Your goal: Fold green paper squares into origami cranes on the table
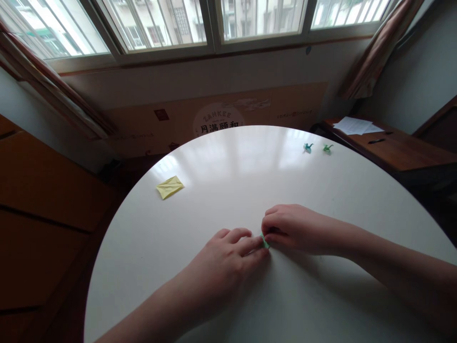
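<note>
A small piece of green folded paper lies on the white round table, mostly hidden between my hands. My left hand rests low over it, fingertips holding the paper against the tabletop. From the other side my right hand pinches the paper's edge with curled fingers. How the paper is folded under the fingers cannot be made out.
A creased yellow paper lies at the table's left. Two small origami cranes, one blue-green and one green, stand near the far right edge. Beyond it, a wooden desk holds white sheets and dark pens.
</note>
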`<act>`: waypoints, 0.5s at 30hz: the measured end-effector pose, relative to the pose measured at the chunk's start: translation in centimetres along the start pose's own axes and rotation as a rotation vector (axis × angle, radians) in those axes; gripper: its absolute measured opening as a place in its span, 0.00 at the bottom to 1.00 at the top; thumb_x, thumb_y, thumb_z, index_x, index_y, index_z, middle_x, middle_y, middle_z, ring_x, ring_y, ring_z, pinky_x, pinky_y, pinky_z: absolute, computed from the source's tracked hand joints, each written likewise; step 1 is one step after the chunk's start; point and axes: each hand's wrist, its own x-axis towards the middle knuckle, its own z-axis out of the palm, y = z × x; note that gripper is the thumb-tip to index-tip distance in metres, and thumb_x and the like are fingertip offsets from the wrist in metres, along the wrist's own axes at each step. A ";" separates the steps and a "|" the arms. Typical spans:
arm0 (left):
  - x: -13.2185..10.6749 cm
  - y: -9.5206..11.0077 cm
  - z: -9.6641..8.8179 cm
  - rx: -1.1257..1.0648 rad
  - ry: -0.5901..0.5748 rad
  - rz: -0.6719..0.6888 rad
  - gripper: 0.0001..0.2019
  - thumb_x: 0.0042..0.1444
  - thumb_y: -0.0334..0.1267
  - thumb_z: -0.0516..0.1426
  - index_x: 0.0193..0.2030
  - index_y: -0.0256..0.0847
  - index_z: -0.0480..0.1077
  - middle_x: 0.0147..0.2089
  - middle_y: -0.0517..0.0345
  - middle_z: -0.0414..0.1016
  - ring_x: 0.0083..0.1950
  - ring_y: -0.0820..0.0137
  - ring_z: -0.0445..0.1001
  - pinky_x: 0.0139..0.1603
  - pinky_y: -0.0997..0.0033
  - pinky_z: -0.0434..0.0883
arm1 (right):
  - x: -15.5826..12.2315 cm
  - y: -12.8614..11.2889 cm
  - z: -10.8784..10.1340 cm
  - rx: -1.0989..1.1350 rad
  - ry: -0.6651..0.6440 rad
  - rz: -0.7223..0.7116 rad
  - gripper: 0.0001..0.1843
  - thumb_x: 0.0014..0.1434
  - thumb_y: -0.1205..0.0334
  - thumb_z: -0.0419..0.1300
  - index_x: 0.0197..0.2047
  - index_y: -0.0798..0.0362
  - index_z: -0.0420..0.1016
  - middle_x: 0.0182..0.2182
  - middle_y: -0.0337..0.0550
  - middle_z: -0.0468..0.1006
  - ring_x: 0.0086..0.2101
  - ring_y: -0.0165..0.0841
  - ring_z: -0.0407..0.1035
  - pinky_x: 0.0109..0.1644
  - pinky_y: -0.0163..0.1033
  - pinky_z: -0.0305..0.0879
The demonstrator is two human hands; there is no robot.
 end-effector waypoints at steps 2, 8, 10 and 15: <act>0.0 0.0 0.0 -0.011 -0.003 -0.002 0.20 0.65 0.29 0.52 0.63 0.45 0.66 0.64 0.57 0.73 0.61 0.59 0.68 0.59 0.57 0.63 | 0.1 -0.1 0.1 0.000 0.007 0.013 0.06 0.60 0.66 0.60 0.33 0.51 0.78 0.32 0.42 0.80 0.34 0.35 0.72 0.35 0.36 0.59; 0.0 0.0 0.1 0.017 0.003 0.000 0.20 0.66 0.28 0.51 0.62 0.42 0.66 0.65 0.54 0.71 0.63 0.59 0.66 0.60 0.57 0.63 | 0.2 -0.3 0.3 0.007 0.024 0.056 0.07 0.61 0.64 0.59 0.33 0.50 0.78 0.32 0.41 0.81 0.35 0.36 0.72 0.34 0.36 0.57; -0.1 0.0 0.2 0.024 -0.004 0.011 0.20 0.66 0.28 0.51 0.63 0.41 0.65 0.65 0.54 0.70 0.63 0.59 0.66 0.59 0.57 0.63 | 0.2 -0.3 0.4 0.009 0.029 0.089 0.06 0.61 0.63 0.60 0.33 0.50 0.78 0.32 0.41 0.81 0.34 0.36 0.72 0.33 0.36 0.57; -0.2 -0.2 0.5 0.027 0.000 0.012 0.21 0.66 0.29 0.51 0.65 0.42 0.64 0.66 0.57 0.70 0.62 0.58 0.66 0.58 0.55 0.63 | 0.2 -0.2 0.5 -0.014 0.028 0.229 0.09 0.58 0.54 0.64 0.30 0.49 0.77 0.29 0.40 0.80 0.29 0.34 0.70 0.29 0.36 0.53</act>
